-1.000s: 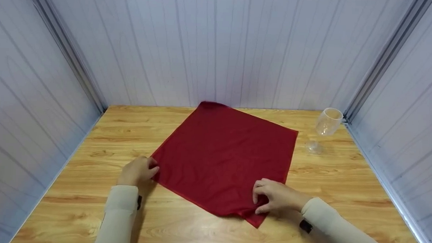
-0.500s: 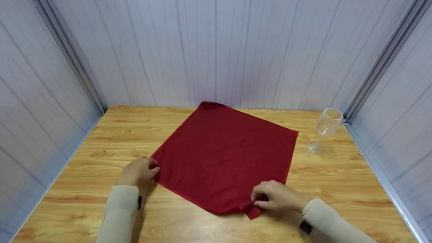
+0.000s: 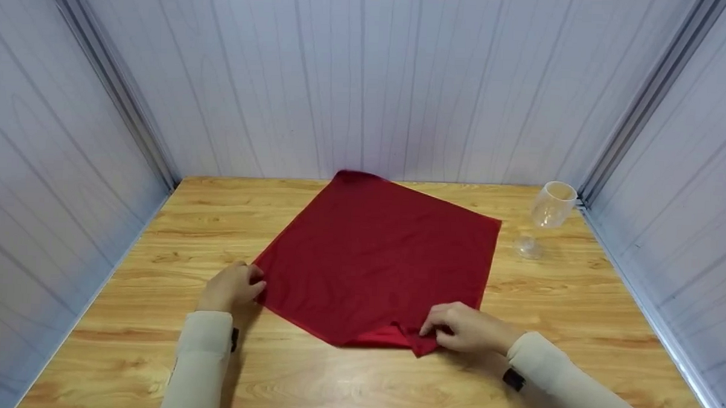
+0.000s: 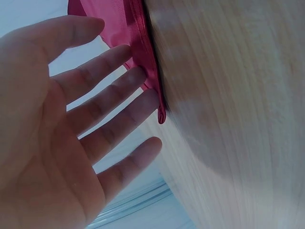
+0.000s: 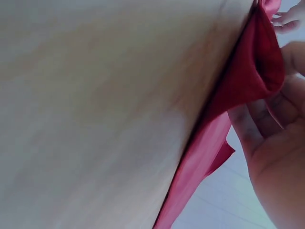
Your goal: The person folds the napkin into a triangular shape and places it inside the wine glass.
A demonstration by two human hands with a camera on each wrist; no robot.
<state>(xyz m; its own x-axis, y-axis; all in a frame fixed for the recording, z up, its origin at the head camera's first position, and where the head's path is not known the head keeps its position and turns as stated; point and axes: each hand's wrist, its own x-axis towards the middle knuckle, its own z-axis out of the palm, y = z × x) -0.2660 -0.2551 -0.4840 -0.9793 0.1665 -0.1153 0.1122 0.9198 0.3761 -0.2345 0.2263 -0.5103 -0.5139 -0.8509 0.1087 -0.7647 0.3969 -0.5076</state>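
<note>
A square red cloth lies spread on the wooden table, one corner toward the back wall. At its left corner rests my left hand; the left wrist view shows the fingers nearly straight, several tips on the cloth's hemmed edge and the thumb held apart. My right hand pinches the near right corner between thumb and fingers, and that corner is lifted and folded back, baring a brighter red underside. The right wrist view shows the raised fold against the fingers, part of the grip hidden behind it.
A clear stemmed wine glass stands at the back right of the table, to the right of the cloth. Pale panelled walls close in the back and both sides.
My right hand has taken up the near right corner and drawn it back and slightly left, turning the near edge over to show its underside. My left hand stays almost still.
</note>
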